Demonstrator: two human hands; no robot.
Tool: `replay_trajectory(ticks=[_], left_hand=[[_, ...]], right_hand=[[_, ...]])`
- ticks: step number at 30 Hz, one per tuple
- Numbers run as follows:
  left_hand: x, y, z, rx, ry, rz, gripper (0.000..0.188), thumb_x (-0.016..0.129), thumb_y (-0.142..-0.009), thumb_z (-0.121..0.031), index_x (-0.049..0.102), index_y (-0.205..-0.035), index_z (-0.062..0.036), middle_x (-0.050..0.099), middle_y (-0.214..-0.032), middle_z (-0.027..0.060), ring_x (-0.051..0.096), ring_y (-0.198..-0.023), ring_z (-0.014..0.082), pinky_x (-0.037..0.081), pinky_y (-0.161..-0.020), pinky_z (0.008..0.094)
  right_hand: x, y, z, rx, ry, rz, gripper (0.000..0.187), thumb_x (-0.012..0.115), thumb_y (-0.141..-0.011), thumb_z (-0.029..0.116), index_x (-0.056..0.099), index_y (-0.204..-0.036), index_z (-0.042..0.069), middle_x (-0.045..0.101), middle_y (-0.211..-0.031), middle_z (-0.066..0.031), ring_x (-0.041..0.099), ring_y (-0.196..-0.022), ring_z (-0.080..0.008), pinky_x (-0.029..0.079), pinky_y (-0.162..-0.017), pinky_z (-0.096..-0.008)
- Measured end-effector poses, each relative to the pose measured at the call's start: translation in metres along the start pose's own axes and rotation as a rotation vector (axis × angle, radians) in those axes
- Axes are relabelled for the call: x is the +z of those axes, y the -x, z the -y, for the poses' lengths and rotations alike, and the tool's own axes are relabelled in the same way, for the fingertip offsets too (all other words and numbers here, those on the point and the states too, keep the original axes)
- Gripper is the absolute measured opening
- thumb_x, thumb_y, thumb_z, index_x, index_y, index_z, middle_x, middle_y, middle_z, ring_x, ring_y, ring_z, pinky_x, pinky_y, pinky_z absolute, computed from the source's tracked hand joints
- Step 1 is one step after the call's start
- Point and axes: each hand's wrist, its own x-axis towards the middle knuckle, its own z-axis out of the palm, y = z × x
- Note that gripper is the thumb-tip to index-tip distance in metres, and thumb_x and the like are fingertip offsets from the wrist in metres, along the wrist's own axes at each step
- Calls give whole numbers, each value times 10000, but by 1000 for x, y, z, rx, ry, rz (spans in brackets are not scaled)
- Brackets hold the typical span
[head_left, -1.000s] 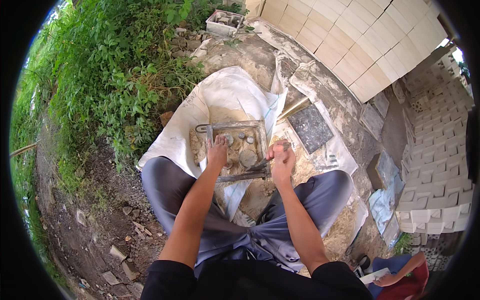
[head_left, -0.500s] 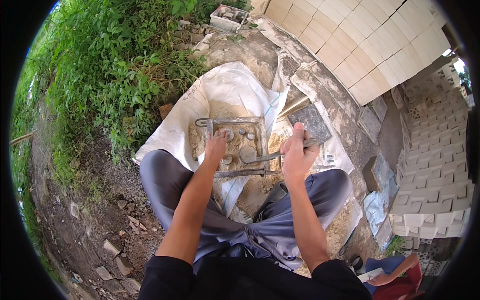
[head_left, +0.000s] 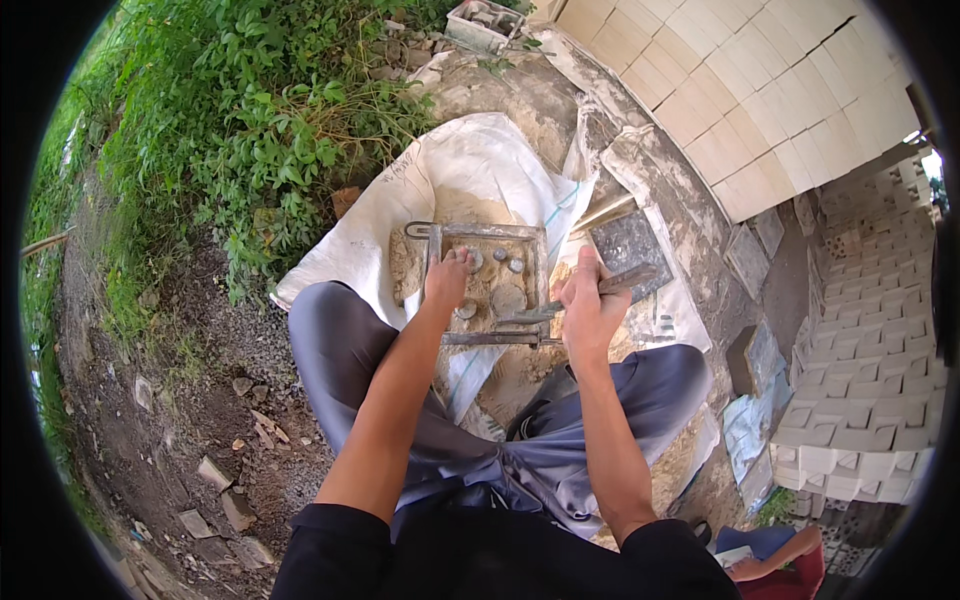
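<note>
A rectangular frame (head_left: 545, 262) lies on a white sack (head_left: 470, 150) between my legs. Sandy material fills it, and several round discs rest inside, the widest disc (head_left: 507, 298) near the middle. My left hand (head_left: 447, 278) reaches over the frame's left side, its fingers stretched out by a small round disc (head_left: 474, 258). In my right hand (head_left: 590, 305) is a narrow-bladed trowel (head_left: 628, 278). Its handle points up and right; the blade slants left over the frame's lower right part, near the widest disc. Whether the blade touches the sand, I cannot tell.
A dark square board (head_left: 632, 240) lies right of the frame. Pale blocks (head_left: 740, 100) are stacked behind it, with more blocks (head_left: 860, 350) at right. Green plants (head_left: 250, 130) grow at left. A white crate (head_left: 482, 28) stands far off. Another person's arm (head_left: 775, 560) shows at lower right.
The view has shifted, so the scene sits slightly further right. My right hand has tilted the trowel, bringing its blade lower across the frame's right side. My left hand stays by the frame's left side.
</note>
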Motion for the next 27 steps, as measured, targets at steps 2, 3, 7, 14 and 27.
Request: replay_trajectory(ticks=[2, 3, 7, 14, 27], left_hand=[[-3, -2, 5, 16, 19, -24, 720, 700, -694, -143, 401, -1349, -130, 360, -1432, 10, 348, -1298, 188, 284, -1072, 473], [-3, 0, 5, 22, 23, 5, 758, 724, -668, -150, 397, -1351, -133, 359, -1433, 7, 347, -1299, 189, 278, -1076, 471], [-24, 4, -4, 28, 16, 67, 884, 795, -582, -178, 382, -1362, -140, 348, -1440, 1, 333, -1311, 192, 264, -1086, 462], [-21, 1, 6, 36, 37, 50, 944, 834, -543, -227, 379, -1366, -149, 353, -1437, -2, 306, -1331, 200, 264, -1082, 471], [-3, -9, 10, 15, 50, 9, 876, 810, -594, -245, 392, -1362, -191, 338, -1447, -32, 287, -1345, 193, 239, -1099, 457]], right_hand=[[6, 4, 0, 34, 22, 9, 440, 528, -933, 174, 407, -522, 72, 349, -456, 29, 291, -408, -64, 342, -456, -270], [11, 7, -2, 51, 33, 16, 432, 531, -931, 176, 424, -528, 65, 355, -458, 29, 298, -408, -64, 342, -456, -270], [10, 23, -80, -136, 302, 108, 436, 561, -918, 198, 461, -526, 34, 411, -457, 9, 374, -405, -72, 347, -435, -255], [24, 27, -39, 6, 175, 181, 510, 513, -936, 160, 376, -456, 55, 375, -425, 4, 345, -373, -83, 332, -389, -261], [35, 37, -83, -76, 349, 372, 494, 535, -915, 142, 384, -455, 46, 411, -464, -1, 366, -412, -81, 303, -407, -259]])
